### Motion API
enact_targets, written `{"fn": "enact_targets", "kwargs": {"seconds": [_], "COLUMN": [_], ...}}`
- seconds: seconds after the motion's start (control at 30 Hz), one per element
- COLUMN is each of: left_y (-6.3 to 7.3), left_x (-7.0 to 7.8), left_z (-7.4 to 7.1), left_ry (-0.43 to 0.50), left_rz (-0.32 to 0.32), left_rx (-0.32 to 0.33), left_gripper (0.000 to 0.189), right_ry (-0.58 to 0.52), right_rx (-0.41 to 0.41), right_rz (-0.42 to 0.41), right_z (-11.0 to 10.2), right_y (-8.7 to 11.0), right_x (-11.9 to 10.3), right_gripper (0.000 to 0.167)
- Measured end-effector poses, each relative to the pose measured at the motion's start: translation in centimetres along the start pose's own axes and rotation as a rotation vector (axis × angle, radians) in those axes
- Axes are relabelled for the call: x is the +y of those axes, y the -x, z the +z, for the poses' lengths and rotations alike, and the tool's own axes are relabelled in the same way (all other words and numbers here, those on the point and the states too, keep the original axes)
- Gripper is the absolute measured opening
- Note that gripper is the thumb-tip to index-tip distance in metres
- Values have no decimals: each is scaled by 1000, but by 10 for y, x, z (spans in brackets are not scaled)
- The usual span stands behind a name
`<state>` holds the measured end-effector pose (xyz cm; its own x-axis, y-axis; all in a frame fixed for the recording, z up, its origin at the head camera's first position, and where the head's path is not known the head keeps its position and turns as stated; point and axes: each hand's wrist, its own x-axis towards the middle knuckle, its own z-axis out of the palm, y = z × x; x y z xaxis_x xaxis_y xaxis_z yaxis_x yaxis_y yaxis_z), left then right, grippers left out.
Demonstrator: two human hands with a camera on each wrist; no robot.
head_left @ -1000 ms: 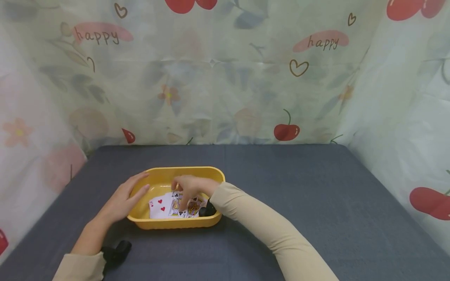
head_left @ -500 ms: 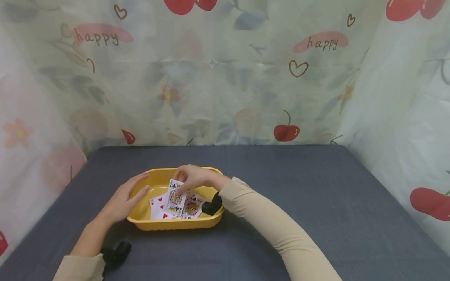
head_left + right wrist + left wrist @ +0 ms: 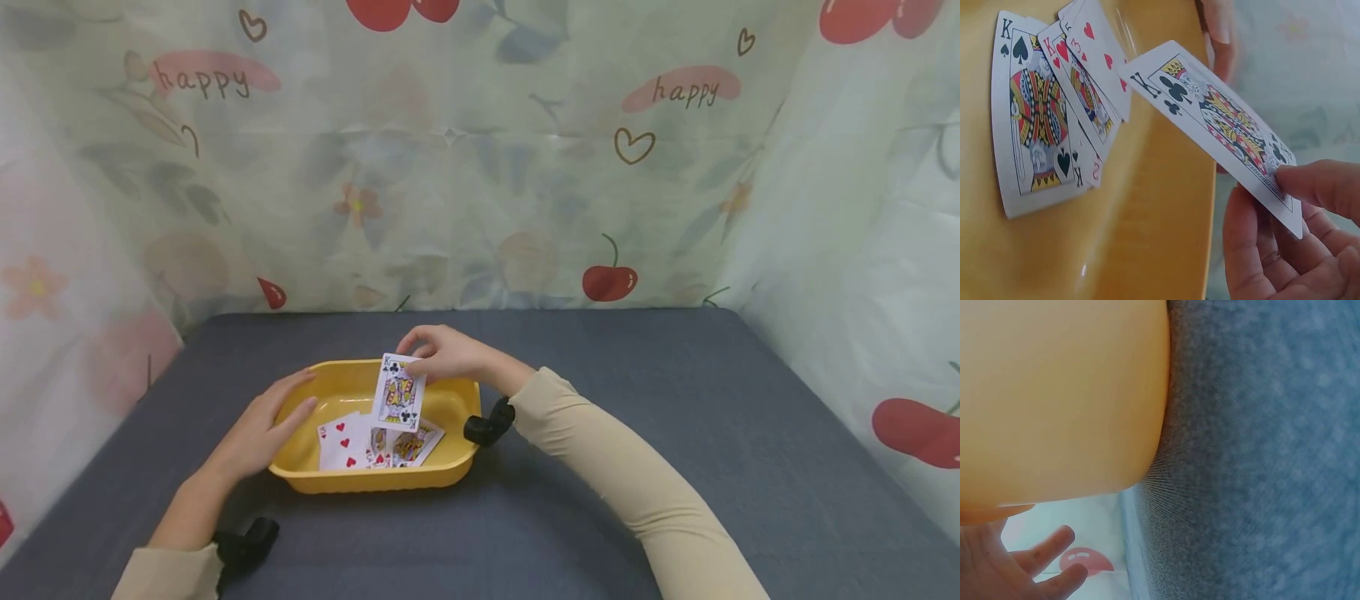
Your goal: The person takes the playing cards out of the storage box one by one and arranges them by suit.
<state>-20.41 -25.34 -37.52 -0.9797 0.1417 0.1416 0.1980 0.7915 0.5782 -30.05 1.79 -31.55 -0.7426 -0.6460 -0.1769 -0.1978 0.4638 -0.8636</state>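
Note:
A king of clubs playing card (image 3: 399, 392) is pinched between the thumb and fingers of my right hand (image 3: 448, 353), raised over the back of a yellow plastic basin (image 3: 360, 480). In the right wrist view the thumb lies on its face and the fingers are behind. Below, inside the basin, lie a king of spades (image 3: 1038, 119), a king of hearts (image 3: 1088, 103) and a three of hearts (image 3: 1094, 44), partly overlapping with other cards. My left hand (image 3: 258, 425) rests at the basin's left rim, its fingers (image 3: 1054, 547) extended and spread outside the wall.
The basin stands on a dark grey cloth-covered table (image 3: 600, 433). A printed curtain (image 3: 450, 208) closes off the back and sides. Black wrist devices sit on both arms, the right one (image 3: 491, 422) close to the basin's right rim.
My right hand has taken the king of clubs from the pile in the basin and lifted it up, back and to the right. The left hand has stayed at the rim.

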Motion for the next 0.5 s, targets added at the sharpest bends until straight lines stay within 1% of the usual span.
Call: {"fn": "enact_targets", "kwargs": {"seconds": [0.07,0.17,0.3,0.5], "left_y": [0,1,1,1], "left_x": [0,1,1,1], "left_z": [0,0,-1,-1], "left_ry": [1,-1,0,2], "left_rz": [0,-3,-5,-3], "left_rx": [0,0,-1,-5], "left_gripper": [58,58,58,59], "right_ry": [-30,-66,-79,-111], "right_rx": [20,46,85,183], "right_rz": [-2,-30,-62,-36], "right_z": [-6,-16,-30,-55], "right_y": [6,14,24,38], "right_x": [1,3,10,21], "right_gripper": [27,26,25,28]}}
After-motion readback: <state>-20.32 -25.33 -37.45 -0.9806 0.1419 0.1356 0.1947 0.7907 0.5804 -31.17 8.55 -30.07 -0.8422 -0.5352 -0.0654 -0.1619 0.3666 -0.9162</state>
